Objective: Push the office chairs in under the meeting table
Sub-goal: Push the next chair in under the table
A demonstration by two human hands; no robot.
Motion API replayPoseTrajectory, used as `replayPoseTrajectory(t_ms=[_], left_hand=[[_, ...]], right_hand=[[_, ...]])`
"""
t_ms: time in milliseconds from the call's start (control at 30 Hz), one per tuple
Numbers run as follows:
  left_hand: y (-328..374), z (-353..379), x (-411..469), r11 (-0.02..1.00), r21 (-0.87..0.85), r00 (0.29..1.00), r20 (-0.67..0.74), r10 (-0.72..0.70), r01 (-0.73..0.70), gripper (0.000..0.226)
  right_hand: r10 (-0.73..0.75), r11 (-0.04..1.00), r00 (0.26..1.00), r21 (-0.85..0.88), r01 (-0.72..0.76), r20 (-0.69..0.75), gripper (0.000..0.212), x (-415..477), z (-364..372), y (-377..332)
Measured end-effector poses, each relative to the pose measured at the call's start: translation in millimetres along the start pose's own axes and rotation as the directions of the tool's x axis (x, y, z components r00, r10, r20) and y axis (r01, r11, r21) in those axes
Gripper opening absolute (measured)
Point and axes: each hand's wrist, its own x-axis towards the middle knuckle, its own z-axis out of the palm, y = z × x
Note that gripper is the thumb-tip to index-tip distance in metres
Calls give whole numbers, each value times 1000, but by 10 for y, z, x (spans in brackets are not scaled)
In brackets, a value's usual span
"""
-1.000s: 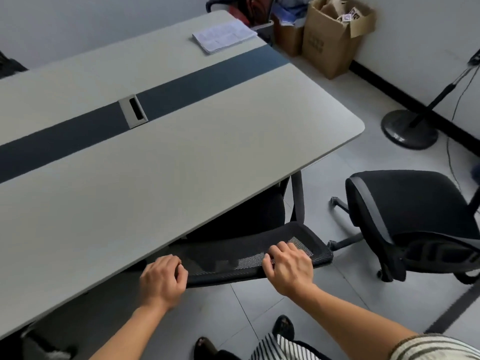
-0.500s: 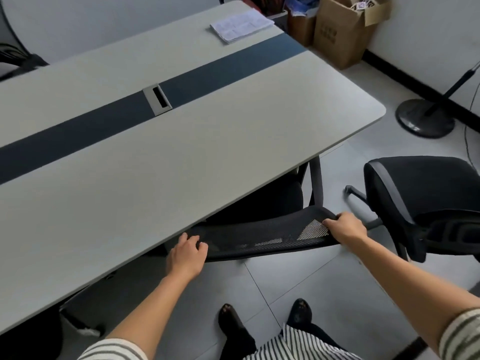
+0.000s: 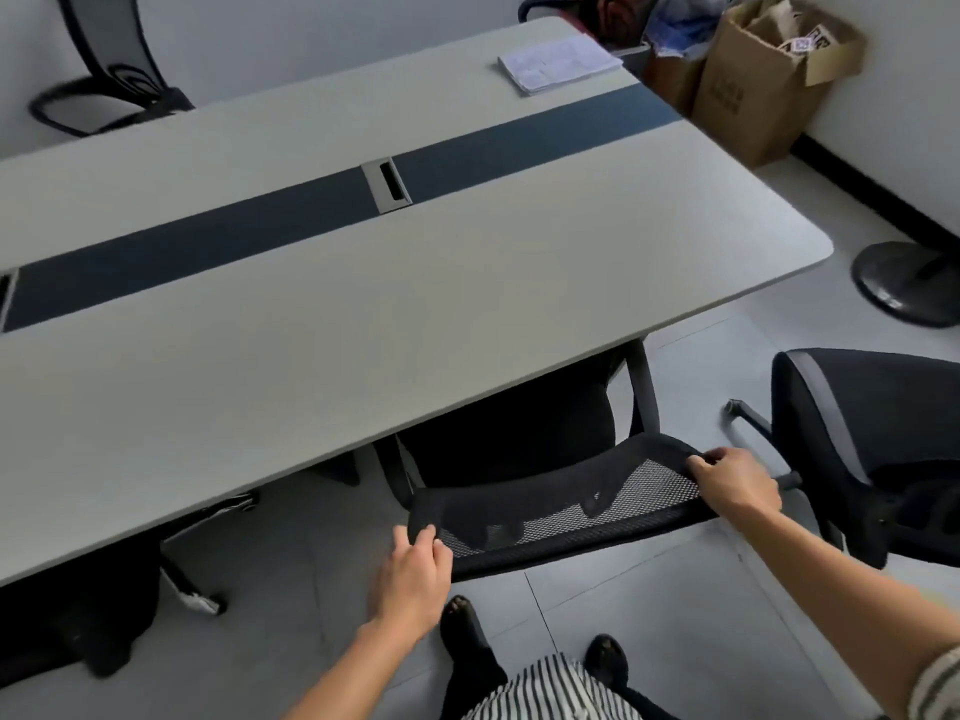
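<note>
A black mesh-backed office chair stands at the near edge of the long grey meeting table, its seat partly under the tabletop. My left hand grips the left end of the backrest's top edge. My right hand grips the right end. A second black office chair stands out on the floor to the right, clear of the table. Another chair sits at the table's far side, top left.
A stack of papers lies on the far end of the table. Cardboard boxes stand by the right wall. A round floor-stand base sits beyond the table's corner. A chair base shows under the table at left.
My hands have spread to the two ends of the backrest. The view has pulled back and the chair's backrest now sits a little farther out from the table edge.
</note>
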Motion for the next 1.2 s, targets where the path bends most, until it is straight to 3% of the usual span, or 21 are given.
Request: replayPoseTrajectory(t_ms=[100, 200, 300, 533, 700, 833, 1000, 1200], left_hand=[[161, 183, -178, 999, 40, 997, -73, 8, -5, 36], [126, 362, -329, 996, -62, 985, -164, 47, -57, 44], [116, 359, -362, 991, -107, 967, -250, 54, -83, 43], [165, 126, -79, 987, -93, 942, -321, 95, -131, 42], [-37, -79, 188, 985, -144, 941, -337, 38, -92, 50], [-183, -344, 496, 992, -121, 949, -310, -60, 23, 30], [-426, -490, 669, 995, -60, 943, -327, 57, -81, 47], [-562, -525, 710, 987, -38, 938, -317, 139, -159, 43]], right_hand=[[-85, 995, 993, -54, 81, -87, 36, 177, -114, -64], [-325, 945, 928, -88, 314, -184, 33, 230, -93, -138], [-452, 892, 877, -80, 445, -164, 26, 267, -59, -226], [-402, 915, 910, 6, 404, -102, 31, 433, -102, -391], [-404, 911, 911, 51, 409, -78, 28, 397, 67, -725], [-440, 893, 897, 82, 442, -45, 25, 399, 171, -1127], [-424, 905, 905, 15, 425, -42, 19, 328, 300, -1230], [-403, 914, 913, 19, 405, -62, 17, 276, 343, -1277]])
